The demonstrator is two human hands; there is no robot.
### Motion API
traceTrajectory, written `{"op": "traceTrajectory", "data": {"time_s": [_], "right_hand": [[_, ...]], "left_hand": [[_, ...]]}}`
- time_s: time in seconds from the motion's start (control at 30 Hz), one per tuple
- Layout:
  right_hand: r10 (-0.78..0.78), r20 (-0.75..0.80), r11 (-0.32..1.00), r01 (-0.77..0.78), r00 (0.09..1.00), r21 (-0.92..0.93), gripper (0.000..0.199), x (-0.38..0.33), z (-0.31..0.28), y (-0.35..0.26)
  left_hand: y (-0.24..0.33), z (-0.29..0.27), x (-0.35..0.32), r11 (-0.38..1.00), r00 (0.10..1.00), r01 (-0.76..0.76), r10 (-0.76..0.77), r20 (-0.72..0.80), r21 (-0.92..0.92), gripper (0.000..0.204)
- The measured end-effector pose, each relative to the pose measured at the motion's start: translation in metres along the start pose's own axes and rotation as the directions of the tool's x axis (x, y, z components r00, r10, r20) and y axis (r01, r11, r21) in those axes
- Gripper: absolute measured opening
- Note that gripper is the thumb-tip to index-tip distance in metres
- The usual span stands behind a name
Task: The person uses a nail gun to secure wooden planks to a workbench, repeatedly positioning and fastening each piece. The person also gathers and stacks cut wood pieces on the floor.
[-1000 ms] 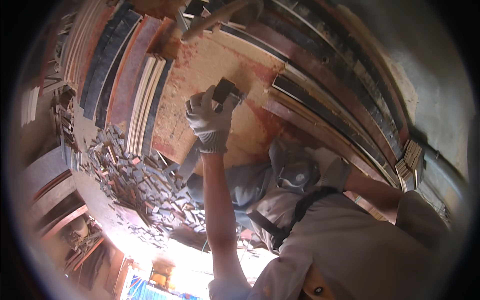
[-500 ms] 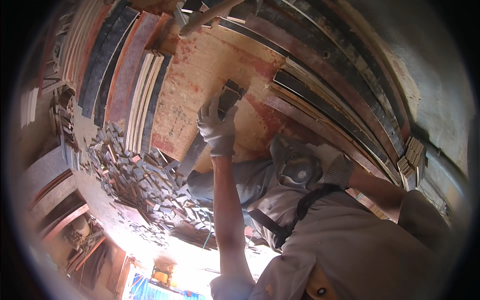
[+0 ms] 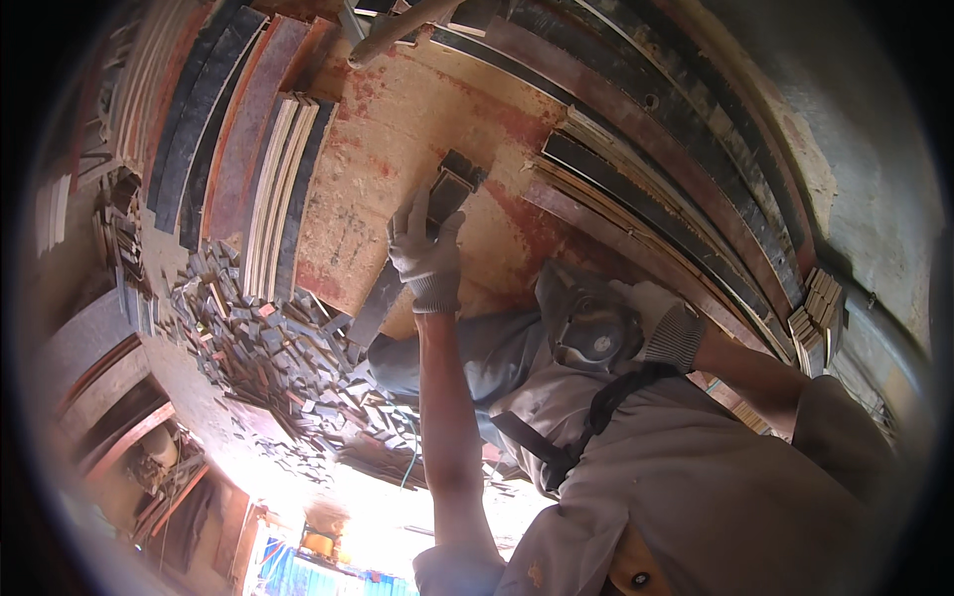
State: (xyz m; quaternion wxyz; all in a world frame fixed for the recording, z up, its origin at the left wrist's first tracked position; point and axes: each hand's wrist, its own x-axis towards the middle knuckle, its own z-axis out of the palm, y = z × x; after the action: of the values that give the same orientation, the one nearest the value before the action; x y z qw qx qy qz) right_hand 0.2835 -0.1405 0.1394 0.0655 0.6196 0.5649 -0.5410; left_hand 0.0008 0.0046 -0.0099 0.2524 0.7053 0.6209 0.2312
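Observation:
My left hand [image 3: 427, 256], in a pale knitted glove, is closed round a small dark wooden block [image 3: 449, 199] above a worn board [image 3: 368, 169] with red stains. A second dark block piece [image 3: 460, 167] touches its far end. My right hand [image 3: 651, 306], gloved too, lies at the edge of a dark grey, rounded thing [image 3: 596, 323] with a pale round spot, whose kind I cannot tell. Its fingers look curled there but are partly hidden. Below the left hand, a dark flat strip [image 3: 378, 303] rests by the board's near edge.
Long dark and reddish boards [image 3: 636, 189] are stacked along the right; more board stacks [image 3: 278, 199] stand at left. Many small wood offcuts [image 3: 288, 348] are heaped at lower left. A wooden-handled tool [image 3: 402, 32] lies at the far edge. A wall [image 3: 874, 149] with a pipe [image 3: 889, 328] borders the right.
The view has shifted slightly, moving the surroundings a little left and up in the picture. My left hand still holds the block; the right hand stays at the dark grey thing.

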Motion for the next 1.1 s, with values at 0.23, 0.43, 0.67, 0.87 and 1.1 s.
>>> {"op": "traceTrajectory", "data": {"time_s": [0.23,0.43,0.67,0.87,1.1], "right_hand": [[0.01,-0.007,1.0,-0.01,1.0,-0.011,0.079,-0.001,-0.001,-0.004],[-0.002,-0.052,0.999,0.0,0.999,-0.047,0.079,-0.002,-0.002,-0.007],[-0.405,-0.379,0.909,0.323,0.832,-0.262,0.056,0.018,0.026,0.027],[-0.012,-0.018,0.878,0.019,1.0,0.479,0.028,0.086,0.022,0.043],[0.036,0.221,0.814,-0.157,0.975,0.559,0.025,0.101,-0.025,-0.023]], "left_hand": [[-0.001,0.0,0.005,0.999,1.0,-0.022,0.022,0.008,0.041,0.063],[0.007,-0.005,0.006,0.998,0.998,0.053,-0.054,0.042,0.016,0.063],[0.007,-0.002,0.005,0.999,0.999,0.035,-0.035,-0.019,-0.013,0.058],[0.006,-0.001,0.003,0.998,0.997,0.055,-0.056,-0.044,-0.012,0.058],[0.004,0.0,0.003,0.999,0.994,0.026,-0.03,-0.101,-0.041,0.054]]}}
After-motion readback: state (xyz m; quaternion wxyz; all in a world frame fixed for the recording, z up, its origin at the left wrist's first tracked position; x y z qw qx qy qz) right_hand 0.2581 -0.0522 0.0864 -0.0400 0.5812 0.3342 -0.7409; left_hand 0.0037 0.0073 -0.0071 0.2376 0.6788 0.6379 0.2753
